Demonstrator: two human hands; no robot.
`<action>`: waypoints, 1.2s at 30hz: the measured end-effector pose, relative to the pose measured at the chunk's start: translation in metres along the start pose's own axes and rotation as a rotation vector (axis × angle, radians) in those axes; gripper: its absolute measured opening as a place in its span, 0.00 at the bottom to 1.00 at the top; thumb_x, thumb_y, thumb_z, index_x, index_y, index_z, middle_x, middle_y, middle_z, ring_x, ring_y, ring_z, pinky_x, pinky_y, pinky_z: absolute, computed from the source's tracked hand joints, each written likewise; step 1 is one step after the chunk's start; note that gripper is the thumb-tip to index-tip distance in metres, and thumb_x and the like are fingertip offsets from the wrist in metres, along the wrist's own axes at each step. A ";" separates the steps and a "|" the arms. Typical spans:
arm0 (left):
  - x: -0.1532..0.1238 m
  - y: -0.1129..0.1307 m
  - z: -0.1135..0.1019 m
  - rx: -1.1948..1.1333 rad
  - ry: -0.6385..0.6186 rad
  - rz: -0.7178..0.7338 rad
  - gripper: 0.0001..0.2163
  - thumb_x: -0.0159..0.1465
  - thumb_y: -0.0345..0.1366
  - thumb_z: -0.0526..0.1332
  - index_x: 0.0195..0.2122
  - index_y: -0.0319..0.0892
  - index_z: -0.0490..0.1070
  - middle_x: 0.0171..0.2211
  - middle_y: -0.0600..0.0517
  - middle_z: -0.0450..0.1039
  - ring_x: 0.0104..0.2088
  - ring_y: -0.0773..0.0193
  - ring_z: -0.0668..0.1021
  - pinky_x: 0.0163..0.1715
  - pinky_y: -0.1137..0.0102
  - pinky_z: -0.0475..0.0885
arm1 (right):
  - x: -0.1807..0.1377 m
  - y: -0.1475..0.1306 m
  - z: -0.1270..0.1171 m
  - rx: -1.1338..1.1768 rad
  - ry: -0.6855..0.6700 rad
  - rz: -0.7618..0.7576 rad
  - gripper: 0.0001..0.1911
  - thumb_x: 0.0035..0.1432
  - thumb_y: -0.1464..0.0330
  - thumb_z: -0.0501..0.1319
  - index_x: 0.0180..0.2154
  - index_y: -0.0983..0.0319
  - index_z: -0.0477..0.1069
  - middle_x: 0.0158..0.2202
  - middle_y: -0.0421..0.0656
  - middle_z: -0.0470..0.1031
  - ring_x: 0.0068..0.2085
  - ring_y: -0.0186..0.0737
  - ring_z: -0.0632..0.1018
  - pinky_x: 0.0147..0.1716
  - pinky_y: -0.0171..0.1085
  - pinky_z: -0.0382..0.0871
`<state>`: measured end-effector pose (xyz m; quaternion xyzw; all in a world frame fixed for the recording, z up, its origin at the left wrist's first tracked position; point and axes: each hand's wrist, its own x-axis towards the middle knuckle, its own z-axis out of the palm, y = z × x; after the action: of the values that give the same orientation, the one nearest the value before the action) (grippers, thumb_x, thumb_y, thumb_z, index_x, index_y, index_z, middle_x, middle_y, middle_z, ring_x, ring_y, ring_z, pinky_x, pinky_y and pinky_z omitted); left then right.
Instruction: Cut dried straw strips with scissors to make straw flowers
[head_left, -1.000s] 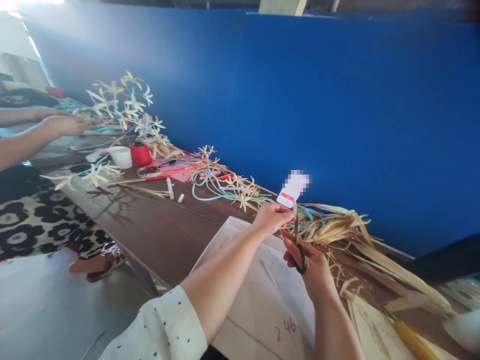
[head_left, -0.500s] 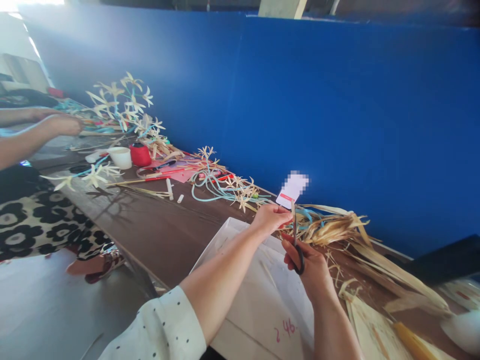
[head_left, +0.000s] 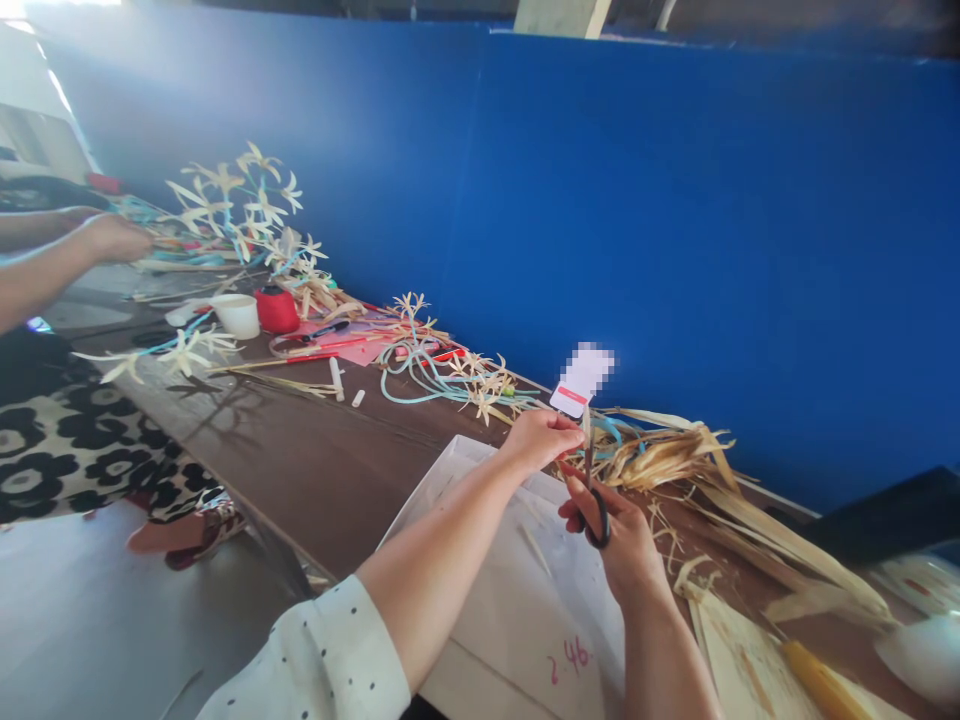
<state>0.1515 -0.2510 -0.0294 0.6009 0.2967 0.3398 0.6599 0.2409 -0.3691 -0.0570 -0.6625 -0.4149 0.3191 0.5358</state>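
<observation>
My right hand is closed round the black handles of a pair of scissors, blades pointing up. My left hand pinches a thin dried strip right at the blades. Both hands hover over a white tray lying on the brown table. A pile of dried husk strips lies just behind the hands.
A blue wall runs along the table's far edge, with a white card against it. Finished straw flowers, blue cords, a red spool and a white cup lie at the left. Another person's arms work at the far left.
My hands and the scissors have barely shifted. The other person's hand at the far left has drawn back a little.
</observation>
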 end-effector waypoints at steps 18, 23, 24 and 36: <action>0.000 -0.002 0.001 -0.013 -0.056 -0.023 0.08 0.48 0.36 0.62 0.28 0.36 0.71 0.26 0.50 0.73 0.23 0.72 0.72 0.29 0.72 0.70 | 0.002 0.005 -0.003 0.026 0.012 -0.007 0.24 0.47 0.57 0.63 0.44 0.64 0.71 0.18 0.38 0.67 0.20 0.32 0.65 0.20 0.32 0.58; 0.001 -0.003 0.001 -0.026 -0.057 -0.015 0.09 0.48 0.36 0.62 0.28 0.36 0.71 0.27 0.49 0.73 0.23 0.72 0.71 0.28 0.73 0.70 | 0.003 0.006 -0.002 0.023 0.019 -0.014 0.24 0.47 0.56 0.63 0.44 0.63 0.72 0.18 0.38 0.67 0.21 0.32 0.65 0.21 0.33 0.58; 0.001 -0.004 0.001 -0.025 -0.059 -0.011 0.09 0.49 0.36 0.62 0.28 0.36 0.71 0.27 0.50 0.73 0.23 0.73 0.71 0.28 0.73 0.70 | 0.003 0.006 -0.002 0.024 0.025 -0.013 0.24 0.46 0.56 0.63 0.44 0.63 0.72 0.18 0.38 0.67 0.21 0.32 0.65 0.21 0.33 0.58; 0.000 -0.004 0.001 -0.014 -0.093 -0.024 0.08 0.48 0.35 0.63 0.27 0.36 0.71 0.24 0.51 0.71 0.24 0.72 0.71 0.28 0.74 0.70 | 0.001 0.003 -0.001 0.045 0.048 0.000 0.27 0.44 0.55 0.63 0.43 0.65 0.72 0.18 0.39 0.67 0.21 0.33 0.65 0.21 0.33 0.59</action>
<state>0.1527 -0.2521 -0.0335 0.6077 0.2708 0.3056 0.6811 0.2427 -0.3684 -0.0601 -0.6576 -0.3947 0.3125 0.5605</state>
